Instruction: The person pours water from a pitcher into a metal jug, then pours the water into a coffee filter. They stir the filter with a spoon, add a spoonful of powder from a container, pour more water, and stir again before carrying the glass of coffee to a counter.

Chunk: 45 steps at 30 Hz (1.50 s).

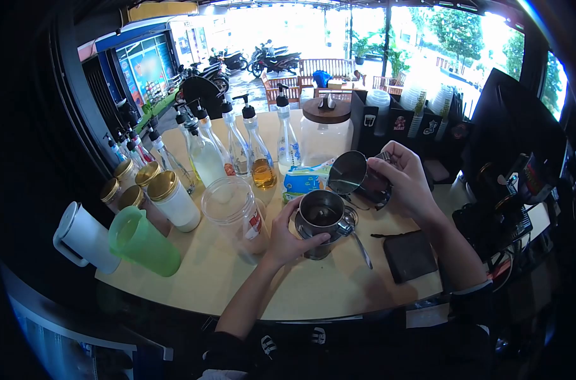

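shadowed contents inside left hand's (289, 235) cup (322, 210)

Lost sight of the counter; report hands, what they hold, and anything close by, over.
Left hand around metal cup. Right hand holding metal pitcher, tilted beside cup. Spoon close by. Over.

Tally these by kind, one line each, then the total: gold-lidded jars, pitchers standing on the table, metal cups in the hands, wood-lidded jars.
Gold-lidded jars: 5
Standing pitchers, one white and one green: 2
Held metal cups: 2
Wood-lidded jar: 1
Total: 10
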Available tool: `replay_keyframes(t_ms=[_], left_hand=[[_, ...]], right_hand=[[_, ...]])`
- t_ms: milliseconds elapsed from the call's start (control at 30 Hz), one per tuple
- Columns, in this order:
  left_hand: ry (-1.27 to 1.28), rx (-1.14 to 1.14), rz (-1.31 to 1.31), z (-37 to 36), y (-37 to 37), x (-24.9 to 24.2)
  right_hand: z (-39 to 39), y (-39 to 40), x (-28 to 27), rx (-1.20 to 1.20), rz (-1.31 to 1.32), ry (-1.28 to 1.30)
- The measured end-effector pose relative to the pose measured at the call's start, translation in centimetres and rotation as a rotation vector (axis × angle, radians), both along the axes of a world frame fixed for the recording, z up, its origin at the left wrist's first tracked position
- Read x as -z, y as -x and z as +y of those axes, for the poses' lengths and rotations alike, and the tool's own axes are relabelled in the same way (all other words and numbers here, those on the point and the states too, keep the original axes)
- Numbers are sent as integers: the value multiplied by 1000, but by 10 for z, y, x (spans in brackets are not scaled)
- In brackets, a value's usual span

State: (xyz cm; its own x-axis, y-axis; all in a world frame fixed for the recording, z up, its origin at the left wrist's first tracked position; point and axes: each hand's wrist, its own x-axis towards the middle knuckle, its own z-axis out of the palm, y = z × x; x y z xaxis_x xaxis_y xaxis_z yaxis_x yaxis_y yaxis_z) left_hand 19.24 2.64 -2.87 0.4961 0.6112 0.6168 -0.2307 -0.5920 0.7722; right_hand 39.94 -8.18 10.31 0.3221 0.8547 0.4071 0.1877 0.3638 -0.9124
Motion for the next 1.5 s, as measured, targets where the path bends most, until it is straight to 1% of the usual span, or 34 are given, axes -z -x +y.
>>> replay_keyframes(t_ms=[333, 400, 500, 733, 1233, 1333, 1400, 1500], left_hand=[[15, 4, 14, 0, 2, -1], [-1, 35, 74, 2, 3, -1], [-8, -6, 17, 0, 1, -1], [-5, -8, 14, -1, 1, -3], [-10, -17, 16, -3, 2, -4], [-2, -14, 25, -3, 3, -5], [-1, 17, 89, -2, 5, -5], [0, 29, 85, 0, 4, -4]], right_hand=[[1, 5, 0, 48, -56, 29], [0, 8, -2, 49, -56, 28], [3, 6, -1, 63, -90, 26], [6, 3, 2, 98, -163, 26], [2, 15, -11, 56, -151, 70], [2, 16, -12, 63, -154, 63], [4, 13, -10, 58, -168, 67], [2, 18, -13, 51, -161, 72]])
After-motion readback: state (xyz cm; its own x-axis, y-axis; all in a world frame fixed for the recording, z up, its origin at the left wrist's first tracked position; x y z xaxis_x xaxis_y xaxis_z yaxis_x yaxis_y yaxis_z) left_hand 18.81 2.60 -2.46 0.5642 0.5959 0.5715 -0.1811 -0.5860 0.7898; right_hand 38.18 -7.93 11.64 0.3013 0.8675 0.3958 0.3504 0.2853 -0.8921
